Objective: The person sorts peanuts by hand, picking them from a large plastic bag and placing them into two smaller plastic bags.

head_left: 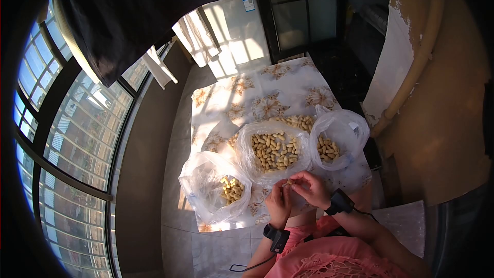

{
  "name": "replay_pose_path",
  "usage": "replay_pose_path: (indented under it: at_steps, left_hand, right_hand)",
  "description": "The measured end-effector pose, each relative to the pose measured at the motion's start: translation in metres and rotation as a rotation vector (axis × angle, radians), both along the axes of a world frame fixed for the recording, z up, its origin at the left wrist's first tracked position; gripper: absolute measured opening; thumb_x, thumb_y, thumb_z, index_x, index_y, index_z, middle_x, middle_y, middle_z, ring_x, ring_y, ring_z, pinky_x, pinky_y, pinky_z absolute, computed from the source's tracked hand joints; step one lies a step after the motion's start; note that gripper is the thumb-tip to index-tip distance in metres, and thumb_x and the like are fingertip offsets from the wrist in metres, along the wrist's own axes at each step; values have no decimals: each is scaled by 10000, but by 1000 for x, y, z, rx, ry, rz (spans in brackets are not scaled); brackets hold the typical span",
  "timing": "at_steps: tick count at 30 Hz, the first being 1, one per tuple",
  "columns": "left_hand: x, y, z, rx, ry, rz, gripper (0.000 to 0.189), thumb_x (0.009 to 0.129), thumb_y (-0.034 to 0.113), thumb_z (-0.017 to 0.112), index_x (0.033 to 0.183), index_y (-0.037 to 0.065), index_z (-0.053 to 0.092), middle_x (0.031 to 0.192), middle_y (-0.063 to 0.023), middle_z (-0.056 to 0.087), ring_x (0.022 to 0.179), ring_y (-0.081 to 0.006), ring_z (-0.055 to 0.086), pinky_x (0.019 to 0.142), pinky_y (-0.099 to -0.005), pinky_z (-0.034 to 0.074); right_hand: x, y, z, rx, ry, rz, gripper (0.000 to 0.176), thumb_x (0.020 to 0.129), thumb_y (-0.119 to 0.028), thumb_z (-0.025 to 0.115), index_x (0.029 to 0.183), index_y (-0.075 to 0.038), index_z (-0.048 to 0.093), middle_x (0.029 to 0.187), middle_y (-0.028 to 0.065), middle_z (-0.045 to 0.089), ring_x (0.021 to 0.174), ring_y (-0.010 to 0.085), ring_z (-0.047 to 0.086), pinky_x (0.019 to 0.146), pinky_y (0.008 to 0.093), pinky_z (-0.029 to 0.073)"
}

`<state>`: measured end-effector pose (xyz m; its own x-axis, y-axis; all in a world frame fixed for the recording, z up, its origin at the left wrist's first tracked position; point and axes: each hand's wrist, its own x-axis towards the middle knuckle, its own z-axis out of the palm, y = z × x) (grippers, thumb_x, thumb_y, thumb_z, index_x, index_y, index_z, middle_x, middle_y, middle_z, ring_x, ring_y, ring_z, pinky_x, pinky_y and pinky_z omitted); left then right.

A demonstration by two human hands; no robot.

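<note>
My left hand (278, 203) and my right hand (312, 189) meet at the table's near edge, fingertips pinched together on one small peanut (289, 182). Just beyond them lies a wide clear plastic bag (248, 167), opened out, with many peanuts (275, 150) inside. A second bag (198, 183) stands to the left and holds a smaller heap of peanuts (232, 191). On the right, a third bag (350, 134) has peanuts (328, 149) at its left side. More loose peanuts (301, 122) lie behind the middle bag.
A flowered cloth covers the table (267, 85). Barred windows (82, 123) line the left side, with dark clothing (139, 15) hanging above. A white appliance (239, 25) stands behind the table. A pipe (419, 67) runs down the right wall. Both wrists wear black devices with cables.
</note>
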<state>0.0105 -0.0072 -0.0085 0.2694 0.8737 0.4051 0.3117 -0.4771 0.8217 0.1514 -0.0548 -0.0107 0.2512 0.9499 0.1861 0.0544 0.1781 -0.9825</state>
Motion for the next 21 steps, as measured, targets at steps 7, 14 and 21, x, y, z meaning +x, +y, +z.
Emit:
replay_pose_path:
  at_steps: [7,14,21]
  left_hand:
    - [0,0,0,8,-2,-1,123,963,126,629,1054,47,655,721,-128,661,610,-229,656,578,-337,497]
    - [-1,-1,4,-17,1,-7,124,961,129,635,1054,49,651,738,-128,663,627,-235,657,588,-339,498]
    - [0,-1,3,8,3,-3,119,962,134,637,1049,54,649,719,-115,646,589,-219,621,559,-334,476]
  right_hand:
    - [0,0,0,18,-27,-9,252,914,0,666,1159,11,608,1083,55,664,938,98,633,849,264,523]
    - [-1,1,1,21,-7,-8,252,908,-2,673,1152,11,610,1079,55,666,943,103,640,854,267,524]
    - [0,0,5,16,-35,-9,240,913,-25,675,1141,14,615,1072,63,672,949,112,646,858,275,527]
